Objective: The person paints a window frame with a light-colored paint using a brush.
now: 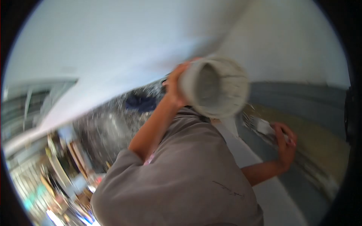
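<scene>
My left hand (pixel 177 84) grips a round whitish bucket (pixel 235 90) by its side, its open mouth tilted toward me. Inside, the bucket's wall is smeared with a pale coating, and a grey area shows deeper in. Lower on the right, my right hand (pixel 285 141) is closed around a paintbrush (pixel 264 127), blurred by motion, with a whitish body and streaky bristles. The brush end points back toward the bucket and lies close over a grey band along the wall.
A pale wall (pixel 294 45) rises at the right above a grey ledge (pixel 294 96). The dark speckled floor (pixel 109 130) holds a dark blue cloth (pixel 141 103). Blurred planks and clutter (pixel 62 162) stand at the lower left. A window-like opening (pixel 34 103) is at the far left.
</scene>
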Motion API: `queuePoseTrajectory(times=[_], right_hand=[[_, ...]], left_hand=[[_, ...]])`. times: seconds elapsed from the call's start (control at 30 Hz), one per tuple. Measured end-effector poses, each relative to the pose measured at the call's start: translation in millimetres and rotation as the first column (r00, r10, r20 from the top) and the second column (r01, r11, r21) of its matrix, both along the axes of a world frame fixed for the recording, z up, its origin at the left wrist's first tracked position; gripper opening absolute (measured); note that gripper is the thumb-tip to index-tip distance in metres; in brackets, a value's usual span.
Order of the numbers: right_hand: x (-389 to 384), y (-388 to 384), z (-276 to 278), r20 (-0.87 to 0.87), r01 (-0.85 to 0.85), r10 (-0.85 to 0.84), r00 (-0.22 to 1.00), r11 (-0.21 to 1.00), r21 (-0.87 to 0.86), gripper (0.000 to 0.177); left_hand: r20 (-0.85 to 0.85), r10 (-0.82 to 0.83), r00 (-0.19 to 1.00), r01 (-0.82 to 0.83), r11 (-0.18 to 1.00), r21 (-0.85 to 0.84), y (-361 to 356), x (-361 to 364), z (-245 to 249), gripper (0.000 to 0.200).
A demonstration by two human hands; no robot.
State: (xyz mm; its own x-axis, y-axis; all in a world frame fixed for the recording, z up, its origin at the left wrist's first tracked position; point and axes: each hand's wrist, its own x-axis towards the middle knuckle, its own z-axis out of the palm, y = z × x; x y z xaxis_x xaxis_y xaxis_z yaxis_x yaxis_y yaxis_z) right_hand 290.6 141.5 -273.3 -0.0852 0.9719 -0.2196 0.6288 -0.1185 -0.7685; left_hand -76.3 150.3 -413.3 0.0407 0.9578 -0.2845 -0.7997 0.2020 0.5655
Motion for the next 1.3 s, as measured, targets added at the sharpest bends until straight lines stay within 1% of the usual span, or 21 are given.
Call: queuePoseTrajectory(times=[0.03,0.1,0.17,0.2,0.27,0.37,0.47,0.57,0.6,0.63,0.73,0.77,0.87,0.97,1.03,1.07,1.1,1.2,1.23,1.27,1.3], right_hand=[[3,2,-2,0.09,-0.039,0.034,0.995,0.997,0.061,0.021],[-2,12,-4,0.136,-0.089,0.077,0.988,0.993,0.082,0.022],[-13,26,0,0.068,-0.085,0.085,0.994,0.996,-0.005,0.024],[-20,35,1,0.073,-0.123,0.124,0.99,0.992,-0.022,0.024],[-24,41,-1,0.075,-0.182,0.186,0.98,0.982,-0.054,0.025],[-52,57,-3,0.065,-0.318,0.319,0.946,0.948,-0.027,0.025],[-93,73,-7,0.002,-0.401,0.402,0.916,0.915,-0.049,0.025],[-145,76,-11,-0.089,-0.442,0.438,0.895,0.896,-0.035,0.025],[-166,75,-9,-0.086,-0.475,0.471,0.878,0.88,-0.032,0.024],[-186,73,-6,-0.082,-0.503,0.499,0.863,0.864,-0.028,0.024],[-229,66,-2,-0.112,-0.575,0.57,0.814,0.818,-0.01,0.023],[-244,63,-2,-0.132,-0.6,0.594,0.794,0.8,-0.003,0.023],[-290,57,-13,-0.224,-0.653,0.646,0.73,0.755,0.047,0.028],[-337,54,-36,-0.308,-0.682,0.724,0.617,0.687,0.25,0.046],[-368,44,-44,-0.406,-0.59,0.681,0.61,0.732,0.341,0.06],[-381,40,-46,-0.452,-0.537,0.658,0.602,0.753,0.381,0.067],[-393,36,-48,-0.421,-0.524,0.672,0.609,0.74,0.422,0.083],[-419,24,-49,-0.475,-0.551,0.666,0.575,0.744,0.377,0.089],[-424,23,-51,-0.439,-0.584,0.692,0.574,0.721,0.373,0.09],[-429,20,-49,-0.462,-0.615,0.694,0.552,0.713,0.336,0.089],[-436,15,-49,-0.487,-0.647,0.694,0.531,0.703,0.296,0.089]], left_hand=[[0.116,-0.019,0.993,0.023,0.999,-0.027,0,4,17,0.053],[0.389,-0.065,0.919,0.067,0.998,0.01,0,2,19,0.048],[0.421,-0.054,0.905,0.027,0.997,0.069,-2,1,5,0.049],[0.438,-0.059,0.897,0.015,0.995,0.102,-5,-2,0,0.049],[0.393,-0.024,0.919,-0.013,0.996,0.091,-19,-2,1,0.052],[0.353,0.061,0.934,-0.093,0.993,0.074,-42,-21,6,0.054],[0.344,0.158,0.926,-0.198,0.976,0.085,-64,-53,12,0.055],[0.336,0.245,0.91,-0.295,0.95,0.106,-90,-89,10,0.056],[0.332,0.267,0.904,-0.321,0.94,0.116,-97,-103,10,0.056],[0.37,0.242,0.897,-0.317,0.935,0.158,-106,-119,12,0.05],[0.412,0.228,0.882,-0.346,0.908,0.238,-124,-156,13,0.05],[0.369,0.282,0.885,-0.372,0.907,0.199,-131,-167,15,0.05],[0.319,0.328,0.889,-0.401,0.894,0.198,-155,-208,21,0.05],[0.306,0.416,0.856,-0.486,0.85,0.202,-181,-240,14,0.048],[0.304,0.476,0.825,-0.543,0.816,0.197,-200,-257,7,0.046],[0.327,0.465,0.823,-0.548,0.801,0.239,-208,-265,2,0.046],[0.349,0.452,0.821,-0.551,0.786,0.279,-216,-271,-5,0.046],[0.395,0.47,0.789,-0.597,0.737,0.317,-238,-278,-20,0.047],[0.413,0.478,0.776,-0.615,0.72,0.322,-244,-279,-22,0.047],[0.432,0.484,0.761,-0.632,0.703,0.326,-249,-278,-23,0.048],[0.384,0.566,0.73,-0.671,0.7,0.244,-256,-277,-20,0.048]])
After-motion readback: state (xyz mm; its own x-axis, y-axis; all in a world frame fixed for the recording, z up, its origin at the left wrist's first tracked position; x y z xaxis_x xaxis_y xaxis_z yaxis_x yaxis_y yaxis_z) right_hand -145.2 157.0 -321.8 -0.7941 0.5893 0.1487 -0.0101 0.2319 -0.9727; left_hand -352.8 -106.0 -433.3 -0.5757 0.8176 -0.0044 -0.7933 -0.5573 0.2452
